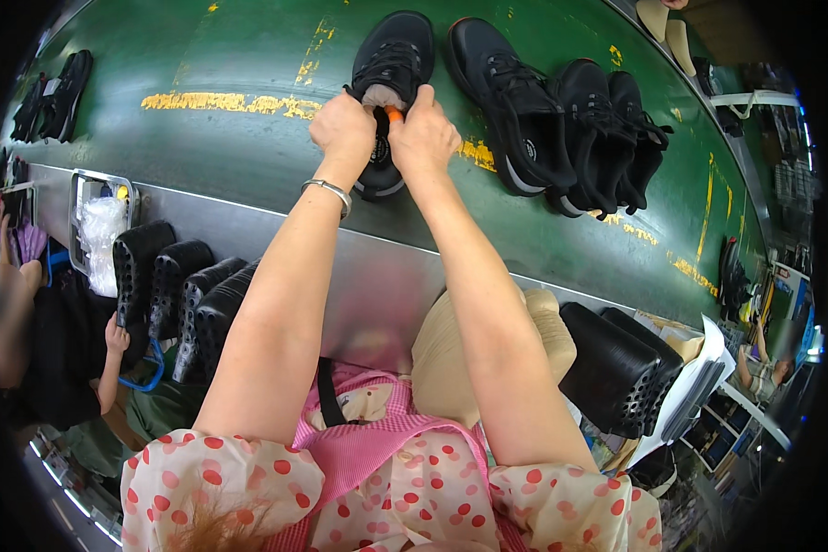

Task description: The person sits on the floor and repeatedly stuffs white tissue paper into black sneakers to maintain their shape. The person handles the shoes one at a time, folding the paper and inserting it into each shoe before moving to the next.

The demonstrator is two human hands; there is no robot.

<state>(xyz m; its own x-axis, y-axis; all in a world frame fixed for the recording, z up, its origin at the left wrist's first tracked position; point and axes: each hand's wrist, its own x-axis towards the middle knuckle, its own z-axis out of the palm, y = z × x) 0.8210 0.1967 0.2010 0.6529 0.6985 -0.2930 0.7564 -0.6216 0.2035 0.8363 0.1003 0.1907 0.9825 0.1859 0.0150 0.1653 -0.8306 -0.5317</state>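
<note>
Both arms reach straight out, wrists close together. Left hand [343, 129] has its grip curled, pinching the collar of a matte black sneaker [394, 46]; right hand [423, 138] pinches the opposite side, thumb by an orange bit [395, 114]. Sneaker's heel sits by the surface's [239, 152] near edge, pale soft-looking stuffing [383, 95] inside. Metal-rimmed bin [135, 198] past that edge, left, holds crinkly clear plastic [99, 235].

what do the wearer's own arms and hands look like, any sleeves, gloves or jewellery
Both the left hand and right hand are ungloved. The left wrist carries a narrow silver-coloured band; the right wrist has none. The forearms are uncovered, below short, full sleeves of pale cream fabric printed with red and pink dots.
</note>
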